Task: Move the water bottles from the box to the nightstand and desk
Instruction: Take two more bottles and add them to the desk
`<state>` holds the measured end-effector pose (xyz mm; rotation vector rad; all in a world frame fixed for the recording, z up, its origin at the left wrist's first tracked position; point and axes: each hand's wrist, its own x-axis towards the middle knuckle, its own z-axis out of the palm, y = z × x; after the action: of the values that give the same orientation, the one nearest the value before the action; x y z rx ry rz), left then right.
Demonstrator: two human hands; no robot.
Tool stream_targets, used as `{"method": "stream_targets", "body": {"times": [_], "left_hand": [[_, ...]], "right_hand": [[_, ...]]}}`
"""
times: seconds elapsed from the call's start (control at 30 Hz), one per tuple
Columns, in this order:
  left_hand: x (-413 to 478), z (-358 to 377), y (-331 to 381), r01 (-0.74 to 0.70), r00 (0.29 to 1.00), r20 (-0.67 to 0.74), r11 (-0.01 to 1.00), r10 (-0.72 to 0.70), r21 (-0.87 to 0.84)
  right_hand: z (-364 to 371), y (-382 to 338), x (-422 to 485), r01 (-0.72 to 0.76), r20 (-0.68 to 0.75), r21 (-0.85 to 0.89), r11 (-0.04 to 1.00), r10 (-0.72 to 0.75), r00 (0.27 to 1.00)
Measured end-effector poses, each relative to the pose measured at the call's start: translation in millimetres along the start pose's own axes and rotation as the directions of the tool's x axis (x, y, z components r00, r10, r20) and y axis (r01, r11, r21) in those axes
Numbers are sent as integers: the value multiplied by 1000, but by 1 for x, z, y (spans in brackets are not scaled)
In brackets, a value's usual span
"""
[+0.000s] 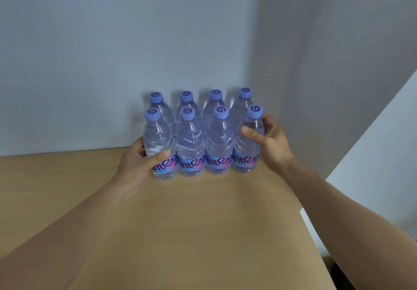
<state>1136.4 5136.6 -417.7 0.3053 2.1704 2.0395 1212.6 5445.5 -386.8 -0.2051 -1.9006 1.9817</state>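
Observation:
Several clear water bottles with purple caps and blue labels stand upright in two rows at the back of a light wooden tabletop [191, 233], close to the wall. My left hand [140, 161] grips the front-left bottle [159, 140] around its lower body, thumb across the label. My right hand [268, 140] grips the front-right bottle [248, 152] at its shoulder, thumb on the front. Between them stand two more front bottles [189, 145], untouched. The back row [214, 102] is partly hidden behind the front one. No box is in view.
A pale wall runs behind the bottles and meets a second wall in a corner at the right. The tabletop's right edge slants down from the bottles to the lower right, with a white surface [383, 145] beyond it.

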Motion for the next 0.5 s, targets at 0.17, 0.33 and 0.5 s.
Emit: {"method": "stream_targets", "body": {"times": [0.17,0.33,0.5], "left_hand": [[-1,-6,-3,-23,999,-30,1000,24,20],[-6,-1,0,27,998,-52,995,-22,99],[-11,2,3,97,991,-104,987,-84,131]], "right_hand": [[0,1,0,57,-3,-68,996,-57,998],[5,4,-12,25,-23,-227,974,-31,999],[7,-2,-11,-67,-106,-360,930,30,994]]}}
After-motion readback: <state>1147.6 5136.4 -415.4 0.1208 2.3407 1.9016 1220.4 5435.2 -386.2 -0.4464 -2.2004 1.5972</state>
